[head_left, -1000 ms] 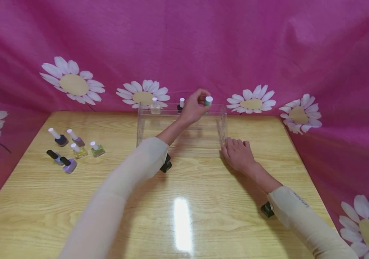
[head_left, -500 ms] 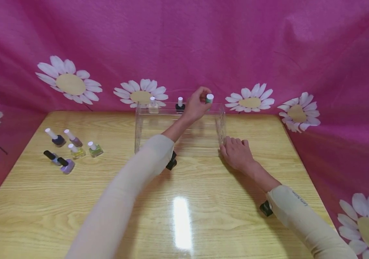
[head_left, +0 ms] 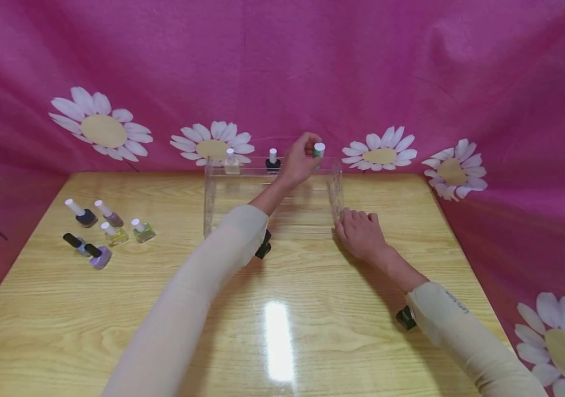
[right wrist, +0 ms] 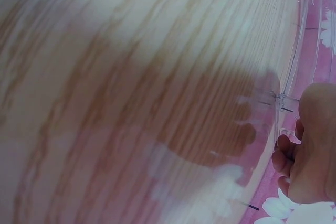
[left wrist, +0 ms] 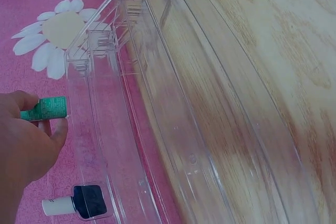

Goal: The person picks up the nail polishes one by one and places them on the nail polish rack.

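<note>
A clear tiered display rack (head_left: 209, 201) stands at the back of the table. My left hand (head_left: 298, 164) pinches a green nail polish bottle (left wrist: 48, 108) with a white-topped cap, at the right part of the top tier; whether its base rests there I cannot tell. To its left on that tier stand a black nail polish (head_left: 273, 164) and a pale nail polish (head_left: 232, 165), both white-capped. Low on the rack's right side, my right hand (head_left: 360, 234) grips the side panel with bent fingers, partly hidden in the right wrist view (right wrist: 317, 145).
Several nail polish bottles stand grouped at the table's left, among them a green one (head_left: 144, 232), a yellow one (head_left: 115, 236) and a lilac one (head_left: 100, 258). Pink flowered cloth (head_left: 282, 71) hangs behind and at both sides of the wooden table (head_left: 342, 331).
My left hand has shifted slightly within the top tier, still pinching the green bottle, and the black bottle shows more fully. The right hand stays at the rack. The whole view has drifted slightly.
</note>
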`<state>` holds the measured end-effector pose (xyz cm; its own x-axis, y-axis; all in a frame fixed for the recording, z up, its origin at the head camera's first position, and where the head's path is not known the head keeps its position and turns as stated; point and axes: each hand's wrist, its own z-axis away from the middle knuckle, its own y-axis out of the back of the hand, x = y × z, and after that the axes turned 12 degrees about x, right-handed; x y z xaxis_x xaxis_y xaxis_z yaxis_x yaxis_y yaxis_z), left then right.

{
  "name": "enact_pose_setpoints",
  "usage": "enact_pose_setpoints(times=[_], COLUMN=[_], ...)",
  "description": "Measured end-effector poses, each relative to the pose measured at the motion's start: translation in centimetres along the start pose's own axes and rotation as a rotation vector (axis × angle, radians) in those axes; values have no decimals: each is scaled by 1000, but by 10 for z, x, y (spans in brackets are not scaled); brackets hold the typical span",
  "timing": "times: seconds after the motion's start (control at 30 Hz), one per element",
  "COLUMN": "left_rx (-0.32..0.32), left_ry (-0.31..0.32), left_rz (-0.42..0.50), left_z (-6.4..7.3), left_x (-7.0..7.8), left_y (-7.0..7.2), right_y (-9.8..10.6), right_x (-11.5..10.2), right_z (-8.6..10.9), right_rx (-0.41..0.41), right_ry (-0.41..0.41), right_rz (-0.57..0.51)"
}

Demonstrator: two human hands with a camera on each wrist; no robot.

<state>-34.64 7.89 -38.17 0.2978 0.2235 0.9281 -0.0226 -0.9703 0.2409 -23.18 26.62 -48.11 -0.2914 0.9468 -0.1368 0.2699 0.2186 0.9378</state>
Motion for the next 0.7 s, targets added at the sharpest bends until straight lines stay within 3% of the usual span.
enact_pose_setpoints(times=[0.37, 0.7], left_rx=[-16, -46], left_ry=[-44, -56], left_rz=[-37, -146], left_z=[1, -2], left_x=[-8, -14], left_y=[-2, -3], right_y=[0, 2], right_x=[-1, -2], right_z=[0, 0], right_rx=[-14, 6], right_ry=[-8, -10], right_rz=[-2, 9])
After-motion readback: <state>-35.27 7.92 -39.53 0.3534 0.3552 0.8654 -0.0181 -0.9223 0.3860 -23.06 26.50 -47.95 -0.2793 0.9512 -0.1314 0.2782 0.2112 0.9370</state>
